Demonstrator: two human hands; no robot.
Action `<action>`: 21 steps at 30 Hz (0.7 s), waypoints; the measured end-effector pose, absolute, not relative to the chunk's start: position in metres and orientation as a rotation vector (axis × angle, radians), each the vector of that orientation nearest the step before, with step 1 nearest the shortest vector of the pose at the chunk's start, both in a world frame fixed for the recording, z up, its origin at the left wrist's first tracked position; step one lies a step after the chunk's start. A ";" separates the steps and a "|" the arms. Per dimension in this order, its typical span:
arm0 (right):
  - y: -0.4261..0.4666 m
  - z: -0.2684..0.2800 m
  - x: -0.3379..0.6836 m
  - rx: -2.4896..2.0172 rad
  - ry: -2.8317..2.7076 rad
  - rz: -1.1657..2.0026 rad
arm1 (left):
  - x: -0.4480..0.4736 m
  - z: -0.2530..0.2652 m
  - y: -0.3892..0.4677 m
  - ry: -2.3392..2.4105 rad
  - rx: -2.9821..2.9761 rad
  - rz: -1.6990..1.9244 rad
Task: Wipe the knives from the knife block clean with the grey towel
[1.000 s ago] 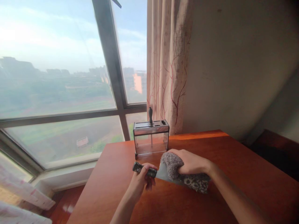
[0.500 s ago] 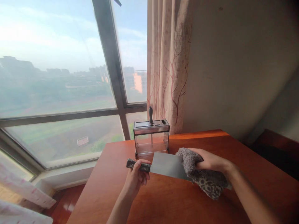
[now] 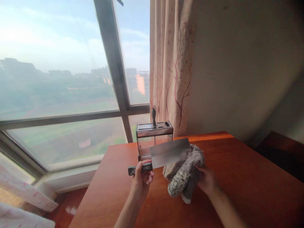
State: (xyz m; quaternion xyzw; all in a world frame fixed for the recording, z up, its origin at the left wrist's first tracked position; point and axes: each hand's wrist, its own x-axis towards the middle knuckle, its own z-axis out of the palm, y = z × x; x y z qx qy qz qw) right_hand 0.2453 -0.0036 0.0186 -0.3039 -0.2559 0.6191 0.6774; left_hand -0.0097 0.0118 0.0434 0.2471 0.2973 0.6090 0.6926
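Observation:
My left hand (image 3: pixel 142 179) is closed around the dark handle of a cleaver (image 3: pixel 169 152), whose broad grey blade points to the right above the table. In my right hand (image 3: pixel 207 177) is a bunched grey fluffy cloth (image 3: pixel 184 177), its fingers partly hidden behind the folds. The cloth lies against the blade's lower edge near its far end. Behind the blade stands a clear-sided knife block (image 3: pixel 154 128) with slots in its top. One dark-handled tool (image 3: pixel 153 117) stands upright in it; its kind is hidden.
The reddish-brown wooden table (image 3: pixel 237 190) spreads beneath both hands. A large window (image 3: pixel 59 79) is at the left, and a patterned curtain (image 3: pixel 173 69) hangs behind the knife block. A plain wall (image 3: pixel 237 69) rises at the right.
The cleaver's blade has tipped upward and turned. My right hand has moved left and down with the cloth, which has gone from over the blade's far end to its lower edge.

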 end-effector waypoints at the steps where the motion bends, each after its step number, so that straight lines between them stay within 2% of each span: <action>1: -0.003 0.018 0.239 -0.644 -0.529 1.408 | -0.008 0.043 0.010 0.660 0.553 1.361; 8: -0.009 0.030 0.198 -0.429 -0.279 1.368 | 0.006 0.040 0.000 0.608 0.481 1.343; 15: -0.003 0.030 0.158 -0.600 -0.358 1.481 | 0.014 0.038 -0.006 0.690 0.599 1.288; 21: 0.015 0.039 0.180 -0.737 -0.428 1.255 | 0.013 0.037 -0.003 0.795 0.726 1.298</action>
